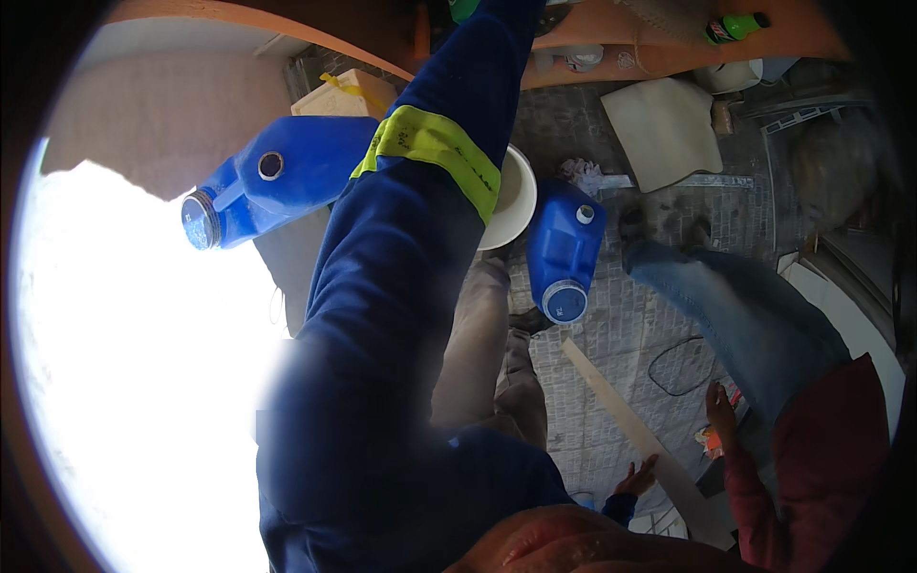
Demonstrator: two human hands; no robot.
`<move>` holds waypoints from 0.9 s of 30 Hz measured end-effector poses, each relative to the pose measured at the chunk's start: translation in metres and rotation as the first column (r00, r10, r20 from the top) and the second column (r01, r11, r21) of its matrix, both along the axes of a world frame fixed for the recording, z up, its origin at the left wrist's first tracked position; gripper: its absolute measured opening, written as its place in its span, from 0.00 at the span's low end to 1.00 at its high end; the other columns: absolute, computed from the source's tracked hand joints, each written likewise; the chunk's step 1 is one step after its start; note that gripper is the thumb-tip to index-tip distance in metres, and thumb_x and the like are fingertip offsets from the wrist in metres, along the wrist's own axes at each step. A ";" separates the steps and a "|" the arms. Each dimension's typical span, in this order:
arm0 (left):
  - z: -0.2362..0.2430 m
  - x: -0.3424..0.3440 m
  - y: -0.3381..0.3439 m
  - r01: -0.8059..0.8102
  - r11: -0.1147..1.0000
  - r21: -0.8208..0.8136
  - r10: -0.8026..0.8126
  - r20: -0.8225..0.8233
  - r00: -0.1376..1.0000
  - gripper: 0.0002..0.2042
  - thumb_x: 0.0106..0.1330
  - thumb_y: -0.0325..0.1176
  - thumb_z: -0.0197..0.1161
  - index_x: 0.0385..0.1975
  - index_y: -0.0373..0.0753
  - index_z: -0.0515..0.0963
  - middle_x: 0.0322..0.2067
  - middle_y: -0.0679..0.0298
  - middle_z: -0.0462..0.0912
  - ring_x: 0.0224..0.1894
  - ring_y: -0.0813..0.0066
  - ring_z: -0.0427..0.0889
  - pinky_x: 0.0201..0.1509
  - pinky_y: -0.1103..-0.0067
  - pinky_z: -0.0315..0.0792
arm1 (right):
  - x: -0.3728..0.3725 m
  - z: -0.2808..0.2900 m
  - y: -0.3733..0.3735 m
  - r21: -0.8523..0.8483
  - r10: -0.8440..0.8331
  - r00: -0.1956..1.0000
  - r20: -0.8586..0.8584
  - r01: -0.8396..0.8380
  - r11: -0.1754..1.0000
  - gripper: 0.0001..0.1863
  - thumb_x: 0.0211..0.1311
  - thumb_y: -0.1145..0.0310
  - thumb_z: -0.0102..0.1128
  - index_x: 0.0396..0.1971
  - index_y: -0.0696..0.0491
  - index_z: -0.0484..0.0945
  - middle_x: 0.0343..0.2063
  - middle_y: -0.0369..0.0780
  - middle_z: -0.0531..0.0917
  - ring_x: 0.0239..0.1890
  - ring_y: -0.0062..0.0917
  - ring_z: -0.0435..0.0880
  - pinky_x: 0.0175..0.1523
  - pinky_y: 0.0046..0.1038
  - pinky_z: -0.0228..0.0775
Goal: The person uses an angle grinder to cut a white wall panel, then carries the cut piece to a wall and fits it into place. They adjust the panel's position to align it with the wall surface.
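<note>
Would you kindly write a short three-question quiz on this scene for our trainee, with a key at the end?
1. Multiple choice: which thing does the person's blue left sleeve partly cover in this view?
A. The green bottle
B. The white round container
C. The pale flat panel
2. True or false: both blue jugs appear on the same side of that sleeve.
3. Short answer: which long thing is the person's right hand nearest to?

Key:
1. B.
2. False: one blue jug appears to the left of the sleeve, the other to its right.
3. The long pale strip; whether the hand touches it is unclear.
</note>
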State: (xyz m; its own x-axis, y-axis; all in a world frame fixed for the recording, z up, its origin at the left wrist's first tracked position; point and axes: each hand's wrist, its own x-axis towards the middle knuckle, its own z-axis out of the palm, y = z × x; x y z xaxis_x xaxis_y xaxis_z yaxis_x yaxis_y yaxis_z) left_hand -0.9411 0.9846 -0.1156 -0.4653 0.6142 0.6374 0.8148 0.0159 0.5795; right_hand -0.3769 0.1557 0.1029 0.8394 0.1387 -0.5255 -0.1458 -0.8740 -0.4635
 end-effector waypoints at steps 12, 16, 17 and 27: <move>-0.020 -0.066 0.040 0.278 0.931 -0.236 -0.273 0.055 0.960 0.08 0.66 0.36 0.54 0.37 0.41 0.78 0.32 0.54 0.78 0.36 0.55 0.74 0.43 0.62 0.73 | 0.001 -0.003 0.012 -0.012 0.075 0.996 -0.042 -0.076 0.997 0.26 0.74 0.62 0.49 0.67 0.56 0.64 0.67 0.46 0.65 0.70 0.35 0.63 0.67 0.40 0.66; -0.016 -0.149 0.021 0.129 0.857 -0.498 -0.241 -0.167 0.956 0.09 0.67 0.35 0.54 0.41 0.40 0.77 0.35 0.53 0.78 0.37 0.54 0.76 0.42 0.62 0.74 | 0.004 -0.002 0.006 -0.011 0.095 0.995 -0.023 -0.095 0.995 0.26 0.74 0.63 0.49 0.67 0.56 0.64 0.68 0.45 0.65 0.70 0.34 0.63 0.67 0.40 0.64; -0.012 -0.161 0.009 0.102 0.843 -0.528 -0.254 -0.223 0.941 0.10 0.67 0.35 0.54 0.42 0.40 0.76 0.35 0.53 0.79 0.37 0.54 0.76 0.42 0.61 0.74 | 0.004 -0.003 0.006 0.013 0.066 0.997 -0.029 -0.065 0.998 0.26 0.73 0.62 0.50 0.67 0.56 0.64 0.68 0.44 0.66 0.70 0.33 0.62 0.67 0.40 0.63; 0.047 -0.187 -0.063 -0.053 0.810 -0.583 -0.353 -0.559 0.750 0.15 0.68 0.34 0.53 0.52 0.38 0.73 0.42 0.51 0.80 0.37 0.51 0.79 0.40 0.61 0.76 | 0.004 0.001 0.008 0.094 -0.073 0.997 -0.003 0.073 0.993 0.27 0.71 0.58 0.55 0.65 0.53 0.67 0.65 0.41 0.70 0.69 0.31 0.63 0.63 0.45 0.62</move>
State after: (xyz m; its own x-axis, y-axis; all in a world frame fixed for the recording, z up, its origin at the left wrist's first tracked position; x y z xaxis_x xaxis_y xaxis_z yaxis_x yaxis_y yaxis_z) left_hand -1.1279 0.9216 -0.0688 0.0386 0.9600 0.2774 0.9923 -0.0041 -0.1239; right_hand -0.3724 0.1638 0.1039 0.8491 0.1258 -0.5131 -0.2075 -0.8138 -0.5429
